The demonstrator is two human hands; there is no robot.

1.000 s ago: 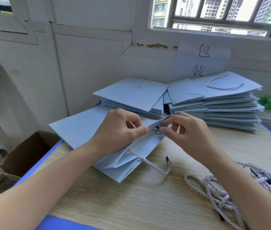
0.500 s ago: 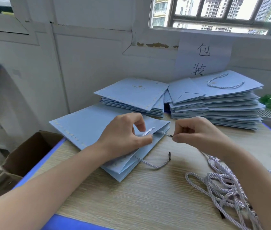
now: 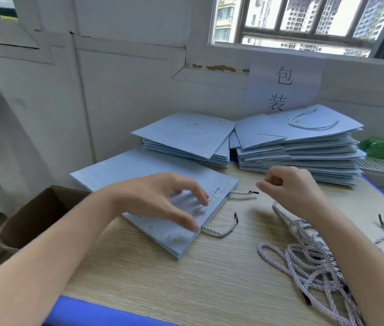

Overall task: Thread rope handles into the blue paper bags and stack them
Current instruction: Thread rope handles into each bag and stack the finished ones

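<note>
Left hand (image 3: 162,201) hovers spread over the blue bag (image 3: 153,184) lying flat at the near-left of the surface (image 3: 209,278). Fingers are extended and loose, a little blurred; the fingertips look to be at or just above the paper near the top edge. It grips nothing that I can make out.

Right hand (image 3: 289,184) is just right of the bag, fingers curled in, thumb against forefinger. Whether it pinches a strand I cannot tell; a rope runs up from the loose pile (image 3: 315,262) toward its underside, but the contact is hidden.

The rope handle (image 3: 219,230) on the bag: one black-tipped end sticks out of the bag's mouth at the upper corner, a short stretch shows on the top face near the hole, and the other end curves free past the lower corner, tip resting on the surface.

Two stacks of blue bags sit at the back: the left stack (image 3: 186,137) shows no handle, the right stack (image 3: 303,147) is topped by a bag with its rope loop.

Judgement: threading is mid-way on this bag; one side looks nearly done. Next calls for seating the loose tips, then likely turning the bag for a second rope from the pile, fed tip-first through a small hole with the paper pinned flat.
</note>
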